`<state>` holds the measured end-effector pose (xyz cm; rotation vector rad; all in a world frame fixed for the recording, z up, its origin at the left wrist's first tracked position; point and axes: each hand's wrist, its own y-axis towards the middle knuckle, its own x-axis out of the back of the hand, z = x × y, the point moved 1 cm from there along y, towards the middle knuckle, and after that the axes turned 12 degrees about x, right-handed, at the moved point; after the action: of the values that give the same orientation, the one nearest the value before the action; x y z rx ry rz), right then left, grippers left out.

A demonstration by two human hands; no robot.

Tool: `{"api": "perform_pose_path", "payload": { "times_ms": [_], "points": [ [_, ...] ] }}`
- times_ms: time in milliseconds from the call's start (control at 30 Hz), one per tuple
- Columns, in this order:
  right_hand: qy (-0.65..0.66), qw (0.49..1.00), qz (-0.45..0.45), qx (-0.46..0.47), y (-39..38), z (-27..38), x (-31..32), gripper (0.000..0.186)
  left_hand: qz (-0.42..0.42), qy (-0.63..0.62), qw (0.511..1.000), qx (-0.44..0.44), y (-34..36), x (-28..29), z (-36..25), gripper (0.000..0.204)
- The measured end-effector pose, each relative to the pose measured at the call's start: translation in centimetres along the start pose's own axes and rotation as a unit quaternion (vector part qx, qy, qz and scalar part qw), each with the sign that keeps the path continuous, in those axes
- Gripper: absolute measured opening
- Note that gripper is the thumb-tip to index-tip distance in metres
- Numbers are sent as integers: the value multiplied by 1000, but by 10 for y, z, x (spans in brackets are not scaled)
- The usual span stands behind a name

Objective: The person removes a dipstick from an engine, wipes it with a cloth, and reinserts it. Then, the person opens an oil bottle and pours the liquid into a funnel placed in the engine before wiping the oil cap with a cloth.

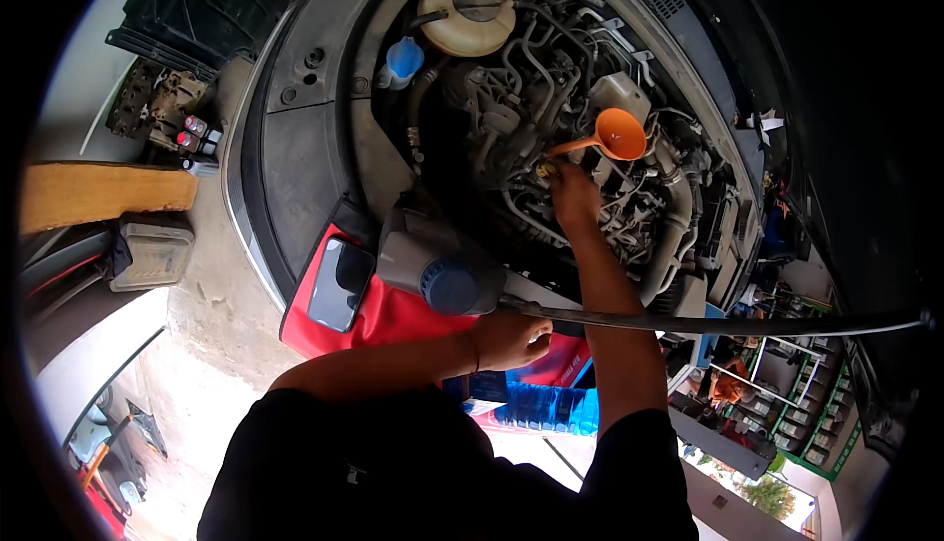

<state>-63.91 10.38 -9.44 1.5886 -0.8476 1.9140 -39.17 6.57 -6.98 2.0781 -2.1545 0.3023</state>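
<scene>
My right hand [576, 197] reaches into the engine bay, its fingers closed at a small yellow piece [544, 169] that looks like a cap or dipstick handle. Just beyond the fingertips, an orange funnel [621, 135] lies tilted, its spout pointing left toward that yellow piece. I cannot tell whether the hand touches the spout. My left hand [506, 340] is curled into a loose fist at the front edge of the car, with nothing visible in it. Beside it rests a grey jug [401, 251] with a blue cap [449, 286].
A dark hood prop rod [747, 325] crosses above my right forearm. A phone [341, 285] lies on a red cover [383, 323] over the fender. A cream coolant tank [467, 15] and blue washer cap [404, 57] sit at the far left of the bay. Another person [728, 384] is at right.
</scene>
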Motion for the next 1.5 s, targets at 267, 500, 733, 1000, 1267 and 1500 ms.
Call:
{"api": "perform_pose_path", "payload": {
  "times_ms": [267,500,733,1000,1267,1500],
  "points": [
    [-28,993,-15,112,-2,-6,9,17,19,12,1000,2,-2,-7,2,15],
    [-21,987,9,159,6,-22,0,18,-6,-40,999,-12,2,-15,-4,15],
    [-45,987,84,130,16,-13,14,21,21,-33,999,7,8,1,-17,15],
    [45,988,22,147,-13,-12,90,23,31,-85,995,42,0,10,-13,21],
    [183,883,-425,82,-144,2,323,25,72,-223,967,105,9,9,-30,33],
    [171,807,-561,-67,-295,-18,397,34,11,-454,847,276,15,10,-23,35]
  ]
}}
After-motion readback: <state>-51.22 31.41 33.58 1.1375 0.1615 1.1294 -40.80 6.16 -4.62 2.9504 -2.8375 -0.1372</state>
